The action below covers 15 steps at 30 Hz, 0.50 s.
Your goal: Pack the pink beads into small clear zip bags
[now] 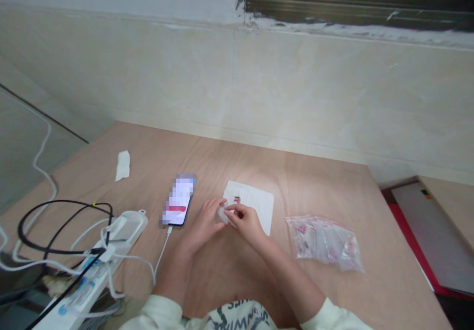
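My left hand (210, 217) is closed on a small clear plastic bag (222, 215), its fingers bent round the left side. From the right, my right hand (244, 220) meets it in a pinch, thumb and forefinger at the bag's upper edge. What lies inside the bag is too small to make out. Beneath and behind my hands is a white paper sheet (263, 206). A few tiny dark red pieces (237, 200) rest on the sheet, just beyond my right fingertips.
To the right lies a larger clear zip bag (324, 243) holding several small packets with pinkish contents. A phone (180, 201) on a charging cable (162, 256) is left of my hands. A power strip (124, 229) with tangled cords and a paper scrap (123, 165) are farther left.
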{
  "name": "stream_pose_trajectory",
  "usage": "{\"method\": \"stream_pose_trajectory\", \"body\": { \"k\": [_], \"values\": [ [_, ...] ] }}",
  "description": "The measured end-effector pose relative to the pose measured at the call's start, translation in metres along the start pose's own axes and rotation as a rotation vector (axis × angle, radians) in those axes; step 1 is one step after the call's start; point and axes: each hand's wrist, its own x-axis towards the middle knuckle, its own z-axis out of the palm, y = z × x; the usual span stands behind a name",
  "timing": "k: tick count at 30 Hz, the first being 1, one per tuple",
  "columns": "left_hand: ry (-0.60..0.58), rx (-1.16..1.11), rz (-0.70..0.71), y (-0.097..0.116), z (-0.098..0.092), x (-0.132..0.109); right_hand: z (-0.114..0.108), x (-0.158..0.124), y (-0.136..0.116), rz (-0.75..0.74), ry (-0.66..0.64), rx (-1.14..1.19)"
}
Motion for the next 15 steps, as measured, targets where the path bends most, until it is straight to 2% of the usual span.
{"method": "stream_pose_trajectory", "body": {
  "k": [2, 4, 7, 11, 15],
  "values": [
    [0.020, -0.011, -0.003, 0.002, 0.000, -0.001, -0.002, 0.000, 0.000, 0.022, -0.014, 0.045],
    [0.025, -0.017, -0.017, 0.006, -0.002, -0.002, -0.005, 0.002, 0.004, 0.046, 0.107, -0.004],
    [0.018, -0.017, -0.044, 0.012, -0.007, -0.005, -0.006, 0.006, 0.014, 0.092, 0.257, -0.237],
    [0.034, -0.011, -0.035, 0.011, -0.008, -0.012, 0.000, 0.011, 0.021, 0.126, 0.272, -0.497],
    [0.073, 0.005, -0.002, 0.001, -0.006, -0.020, 0.004, 0.013, 0.020, 0.143, 0.306, -0.568]
  ]
}}
